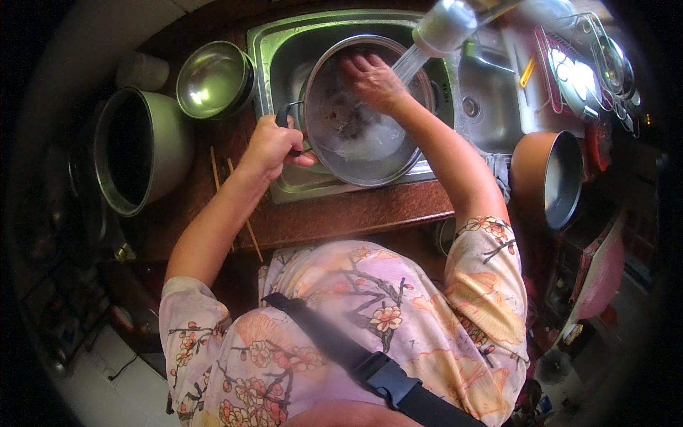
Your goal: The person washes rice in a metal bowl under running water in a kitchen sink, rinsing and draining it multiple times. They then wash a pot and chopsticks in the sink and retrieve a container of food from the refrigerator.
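Observation:
My left hand (275, 147) is closed around the black side handle (284, 118) of a wide, round metal pot (368, 176). The pot is tilted over the stainless steel sink basin (291, 64), and its inside faces me. Inside it, my right hand (371, 80) lies over the far part with fingers slightly spread, a little blurred. A stream of water (408, 64) runs down from the pale faucet head (445, 29) beside my right wrist. Cloudy water and brownish marks show on the pot's bottom. Whether a scrubber is under my right palm is hidden.
Left of the sink stand a metal bowl (211, 80) and a large deep pot (171, 149). Two thin wooden sticks (240, 203) lie on the brown counter (341, 213). To the right are a second basin (483, 91), an orange-brown pot (528, 171) and a wire dish rack (555, 69).

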`<state>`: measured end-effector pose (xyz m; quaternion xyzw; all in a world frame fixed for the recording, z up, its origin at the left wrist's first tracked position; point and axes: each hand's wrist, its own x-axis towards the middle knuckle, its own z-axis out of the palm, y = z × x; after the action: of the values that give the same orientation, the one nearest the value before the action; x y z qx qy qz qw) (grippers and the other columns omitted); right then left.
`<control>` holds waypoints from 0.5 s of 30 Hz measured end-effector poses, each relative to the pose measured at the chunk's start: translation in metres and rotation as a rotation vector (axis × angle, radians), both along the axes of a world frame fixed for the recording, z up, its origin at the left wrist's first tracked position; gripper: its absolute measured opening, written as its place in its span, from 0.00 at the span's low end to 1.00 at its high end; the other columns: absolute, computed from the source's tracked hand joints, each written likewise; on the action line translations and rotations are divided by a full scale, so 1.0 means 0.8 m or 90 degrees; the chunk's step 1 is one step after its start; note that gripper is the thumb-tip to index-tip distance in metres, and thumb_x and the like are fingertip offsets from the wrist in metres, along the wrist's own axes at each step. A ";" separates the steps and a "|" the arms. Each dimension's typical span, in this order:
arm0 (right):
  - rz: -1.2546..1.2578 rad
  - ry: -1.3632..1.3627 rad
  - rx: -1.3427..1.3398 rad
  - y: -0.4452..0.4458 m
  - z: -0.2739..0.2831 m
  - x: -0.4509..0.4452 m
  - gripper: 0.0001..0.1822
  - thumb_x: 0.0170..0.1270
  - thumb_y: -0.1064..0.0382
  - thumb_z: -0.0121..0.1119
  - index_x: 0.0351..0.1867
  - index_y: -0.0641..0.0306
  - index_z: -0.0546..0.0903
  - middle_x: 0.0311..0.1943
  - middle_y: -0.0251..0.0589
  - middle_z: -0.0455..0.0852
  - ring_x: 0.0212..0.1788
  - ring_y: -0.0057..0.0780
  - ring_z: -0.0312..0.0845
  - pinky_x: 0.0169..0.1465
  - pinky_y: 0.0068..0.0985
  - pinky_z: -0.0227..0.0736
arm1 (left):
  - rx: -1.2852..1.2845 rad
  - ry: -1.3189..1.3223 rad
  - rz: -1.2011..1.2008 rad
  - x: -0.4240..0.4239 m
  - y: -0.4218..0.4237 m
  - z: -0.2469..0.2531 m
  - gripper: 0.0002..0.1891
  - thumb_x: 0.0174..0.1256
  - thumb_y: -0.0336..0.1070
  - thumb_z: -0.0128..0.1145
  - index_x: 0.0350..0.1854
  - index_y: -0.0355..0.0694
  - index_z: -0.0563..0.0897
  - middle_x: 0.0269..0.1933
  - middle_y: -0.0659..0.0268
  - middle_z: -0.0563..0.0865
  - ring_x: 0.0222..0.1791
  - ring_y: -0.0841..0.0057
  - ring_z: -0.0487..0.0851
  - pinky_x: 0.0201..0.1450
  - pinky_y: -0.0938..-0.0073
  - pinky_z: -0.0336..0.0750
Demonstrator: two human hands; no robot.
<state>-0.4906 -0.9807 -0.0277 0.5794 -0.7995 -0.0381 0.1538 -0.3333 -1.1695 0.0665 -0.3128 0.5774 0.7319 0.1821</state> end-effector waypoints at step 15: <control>-0.201 -0.502 -0.465 -0.111 -0.070 0.103 0.10 0.50 0.66 0.55 0.35 0.64 0.77 0.37 0.58 0.78 0.39 0.56 0.75 0.42 0.45 0.70 | 0.025 0.001 0.097 0.032 0.021 -0.008 0.08 0.41 0.15 0.48 0.18 0.36 0.67 0.24 0.63 0.73 0.18 0.70 0.78 0.19 0.68 0.84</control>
<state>-0.4085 -1.0698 -0.0836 0.3321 -0.8348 0.4383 0.0259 -0.3074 -1.1530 0.0604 -0.3515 0.5374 0.7553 0.1311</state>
